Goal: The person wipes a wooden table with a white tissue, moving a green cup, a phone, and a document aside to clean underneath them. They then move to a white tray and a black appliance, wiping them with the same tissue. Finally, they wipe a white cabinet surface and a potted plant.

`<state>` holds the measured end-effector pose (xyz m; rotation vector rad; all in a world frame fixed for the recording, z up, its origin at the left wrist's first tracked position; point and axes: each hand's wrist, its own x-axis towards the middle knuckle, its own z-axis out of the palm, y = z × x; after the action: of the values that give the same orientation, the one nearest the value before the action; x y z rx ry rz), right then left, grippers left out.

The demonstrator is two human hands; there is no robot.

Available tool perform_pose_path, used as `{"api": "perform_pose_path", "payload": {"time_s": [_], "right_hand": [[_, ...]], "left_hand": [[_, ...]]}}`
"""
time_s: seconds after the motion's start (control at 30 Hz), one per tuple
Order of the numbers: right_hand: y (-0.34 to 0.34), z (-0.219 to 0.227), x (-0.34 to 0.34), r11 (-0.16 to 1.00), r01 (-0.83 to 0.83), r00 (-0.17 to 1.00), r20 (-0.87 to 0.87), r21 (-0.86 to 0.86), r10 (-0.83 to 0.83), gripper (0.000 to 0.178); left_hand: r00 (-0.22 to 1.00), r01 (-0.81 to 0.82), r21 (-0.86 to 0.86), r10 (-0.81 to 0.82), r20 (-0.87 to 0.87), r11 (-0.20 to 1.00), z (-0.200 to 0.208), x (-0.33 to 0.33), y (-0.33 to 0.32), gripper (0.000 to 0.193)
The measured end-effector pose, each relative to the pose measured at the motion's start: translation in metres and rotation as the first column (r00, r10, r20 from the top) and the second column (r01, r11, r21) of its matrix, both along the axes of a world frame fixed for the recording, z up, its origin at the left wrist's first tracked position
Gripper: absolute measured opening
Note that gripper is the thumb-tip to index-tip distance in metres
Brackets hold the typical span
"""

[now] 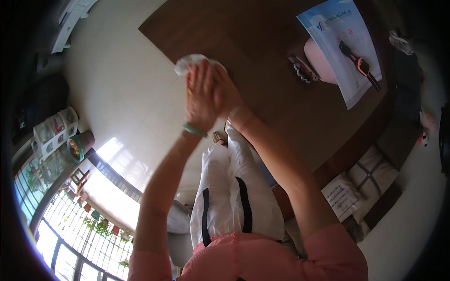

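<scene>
My left hand [201, 96] and my right hand [228, 91] are pressed together in front of me, beside the table's edge. Blur softens both. The left one shows its back, with long fingers close together, a ring and a green bangle [194, 130] at the wrist. A white crumpled thing [190, 61], perhaps cloth or thin plastic, sticks out past the fingertips on both sides. It seems gripped between the two hands, though most of it is hidden behind them. Its kind cannot be made out.
The dark brown table [262, 51] fills the upper right. On it lie a blue and white booklet [335, 42], a watch with an orange rim [363, 66], a pink rounded thing [318, 61] and a hair claw [302, 70]. A cushioned seat holds a printed pillow [341, 196].
</scene>
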<state>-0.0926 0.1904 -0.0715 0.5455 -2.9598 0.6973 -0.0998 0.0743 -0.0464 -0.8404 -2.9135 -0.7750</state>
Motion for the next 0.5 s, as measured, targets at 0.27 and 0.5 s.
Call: {"api": "perform_pose_path", "payload": {"time_s": [0.27, 0.5], "right_hand": [[0.069, -0.004, 0.235, 0.956, 0.291, 0.92, 0.261, 0.045, -0.293, 0.068], [0.061, 0.027, 0.16, 0.943, 0.025, 0.984, 0.157, 0.332, -0.081, 0.069]], "left_hand": [[0.843, 0.295, 0.042, -0.28, 0.459, 0.955, 0.047, 0.165, 0.071, 0.082], [0.863, 0.256, 0.089, -0.269, 0.428, 0.963, 0.038, 0.12, 0.046, 0.074]]}}
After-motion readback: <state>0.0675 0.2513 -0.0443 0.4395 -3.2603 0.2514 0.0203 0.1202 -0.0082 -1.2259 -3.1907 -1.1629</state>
